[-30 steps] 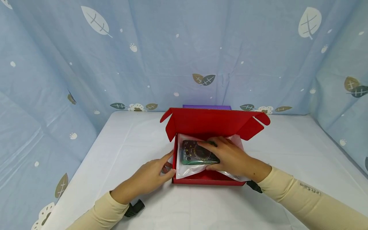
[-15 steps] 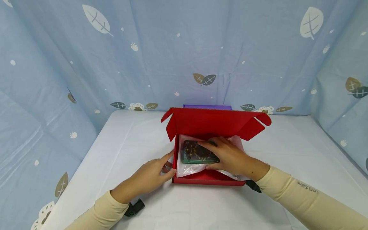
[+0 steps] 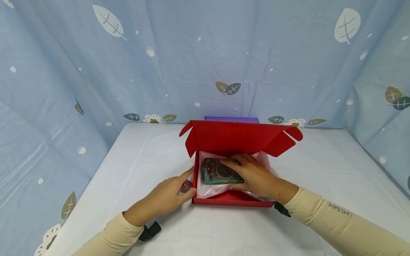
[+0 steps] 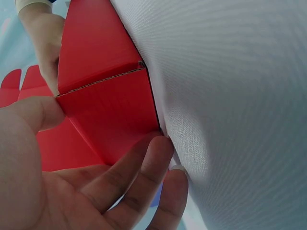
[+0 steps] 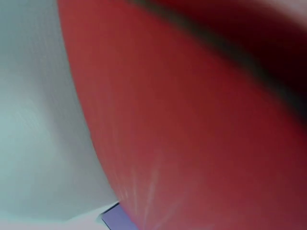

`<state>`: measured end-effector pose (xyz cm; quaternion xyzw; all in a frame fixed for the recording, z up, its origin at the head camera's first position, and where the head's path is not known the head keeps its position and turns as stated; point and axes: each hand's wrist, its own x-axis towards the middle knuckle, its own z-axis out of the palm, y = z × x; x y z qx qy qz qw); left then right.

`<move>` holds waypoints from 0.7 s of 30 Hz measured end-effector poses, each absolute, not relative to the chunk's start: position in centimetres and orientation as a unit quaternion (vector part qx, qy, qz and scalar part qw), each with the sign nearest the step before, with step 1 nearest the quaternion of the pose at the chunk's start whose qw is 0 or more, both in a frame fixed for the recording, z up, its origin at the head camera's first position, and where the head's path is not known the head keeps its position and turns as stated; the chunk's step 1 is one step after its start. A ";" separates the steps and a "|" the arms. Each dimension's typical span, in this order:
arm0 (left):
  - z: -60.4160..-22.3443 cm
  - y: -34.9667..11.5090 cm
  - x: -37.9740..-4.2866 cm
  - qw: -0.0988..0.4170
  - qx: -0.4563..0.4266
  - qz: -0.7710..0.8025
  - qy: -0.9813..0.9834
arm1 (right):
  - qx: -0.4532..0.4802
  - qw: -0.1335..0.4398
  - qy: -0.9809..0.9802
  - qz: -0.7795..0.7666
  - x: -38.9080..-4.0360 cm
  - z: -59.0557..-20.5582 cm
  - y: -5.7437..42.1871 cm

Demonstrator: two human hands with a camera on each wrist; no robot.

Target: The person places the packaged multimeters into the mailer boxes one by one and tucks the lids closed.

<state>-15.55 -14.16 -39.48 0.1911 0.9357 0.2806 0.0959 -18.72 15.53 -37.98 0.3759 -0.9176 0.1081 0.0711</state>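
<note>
Multimeter (image 3: 219,171): face up inside the open red box (image 3: 232,203), set toward its 10 o'clock side, over a pale plastic bag (image 3: 206,191); whether it lies inside that bag I cannot tell.
Right hand (image 3: 257,176): in from 4 o'clock, gripping the meter's 3 o'clock end, thumb low along the near edge, index finger reaching across the dark face.
Left hand (image 3: 166,195): at 9 o'clock, spread, thumb on the box's near upper corner, other fingers loosely bent by the outer wall's foot.
Lid (image 3: 235,137): raised at 12 o'clock, side flaps splayed.
Purple box (image 3: 231,119): beyond the lid, also 12 o'clock, mostly hidden.
</note>
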 end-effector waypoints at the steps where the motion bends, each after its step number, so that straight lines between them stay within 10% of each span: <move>1: -39.5 -14.2 -15.5 0.097 0.190 0.280 0.936 | 0.375 0.074 -0.918 0.106 -18.7 -38.1 15.5; 21: -39.5 -14.2 -15.5 0.096 0.190 0.276 0.937 | 0.362 0.074 -0.924 0.098 -18.7 -39.4 15.5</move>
